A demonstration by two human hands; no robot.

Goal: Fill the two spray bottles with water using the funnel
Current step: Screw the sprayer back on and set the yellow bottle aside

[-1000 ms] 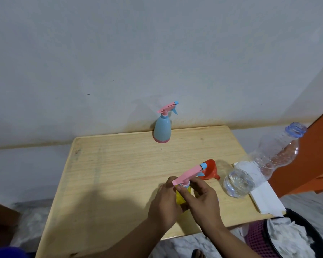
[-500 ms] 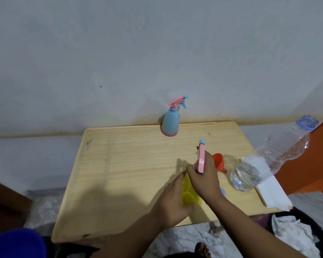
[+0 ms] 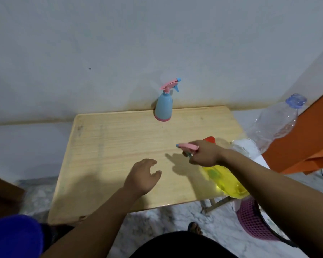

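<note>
Clamped in the right hand (image 3: 203,154) was the pink spray head (image 3: 187,146), just unscrewed from the yellow bottle (image 3: 225,180) now open for the funnel (image 3: 209,139), while the left hand (image 3: 144,175) had let go, open and empty, and the blue bottle (image 3: 163,107) waited capped at the wall.

- My wooden table (image 3: 119,146) stands against the pale wall (image 3: 119,43).
- To my right, a purple mesh basket (image 3: 250,220) sits on the marbled floor (image 3: 175,216).
- An orange panel (image 3: 309,138) leans beside the table's right edge.
- 1 white cloth (image 3: 257,155) lies there too.
</note>
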